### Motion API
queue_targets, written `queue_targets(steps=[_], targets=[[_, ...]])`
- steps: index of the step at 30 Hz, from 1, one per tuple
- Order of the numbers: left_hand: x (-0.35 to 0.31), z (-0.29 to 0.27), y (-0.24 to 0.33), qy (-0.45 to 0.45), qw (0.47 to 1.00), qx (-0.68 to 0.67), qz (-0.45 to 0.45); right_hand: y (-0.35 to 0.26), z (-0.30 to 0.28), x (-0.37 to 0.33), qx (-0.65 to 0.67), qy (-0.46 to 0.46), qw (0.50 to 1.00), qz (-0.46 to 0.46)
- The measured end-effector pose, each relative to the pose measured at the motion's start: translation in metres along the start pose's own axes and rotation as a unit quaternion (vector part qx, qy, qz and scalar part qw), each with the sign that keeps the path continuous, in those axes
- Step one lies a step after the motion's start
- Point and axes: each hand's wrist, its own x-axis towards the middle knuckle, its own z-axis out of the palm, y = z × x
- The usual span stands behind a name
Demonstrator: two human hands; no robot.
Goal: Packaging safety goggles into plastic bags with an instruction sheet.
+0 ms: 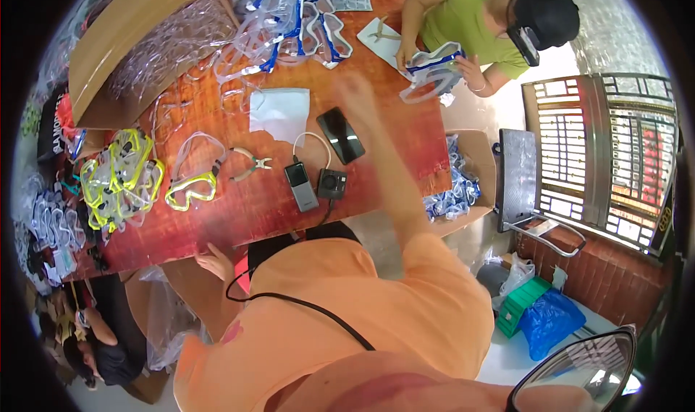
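Note:
My right arm stretches forward over the red-brown table. My right hand is above its far middle, smeared by motion, so its fingers and anything in them cannot be made out. Below it lie a black phone and a white paper sheet. Low at the table's front edge, my left hand has its fingers extended and holds nothing I can see. One yellow-framed diving mask with a clear strap lies on the table beside a pair of cutting pliers. Blue-and-white diving masks are heaped at the far side.
Yellow masks are piled at left, near a cardboard box of clear straps. A grey power bank is cabled near a small black camera. Across the table, a person in green holds a blue mask. A box of masks stands right.

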Motion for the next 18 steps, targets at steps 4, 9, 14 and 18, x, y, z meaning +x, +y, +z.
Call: queue_targets(steps=[4, 9, 14, 18], targets=[[-0.012, -0.007, -0.034, 0.064, 0.995, -0.012, 0.08, -0.006, -0.025, 0.167, -0.028, 0.122, 0.99, -0.068], [0.012, -0.004, -0.056, -0.026, 0.999, 0.018, -0.023, 0.036, -0.002, 0.343, -0.329, 0.204, 0.918, -0.09], [0.053, 0.042, -0.043, -0.127, 0.983, 0.045, -0.121, 0.08, 0.03, 0.459, -0.438, 0.202, 0.871, -0.095], [0.071, 0.082, -0.031, -0.224, 0.952, 0.076, -0.195, 0.116, 0.038, 0.527, -0.464, 0.197, 0.859, -0.091]])
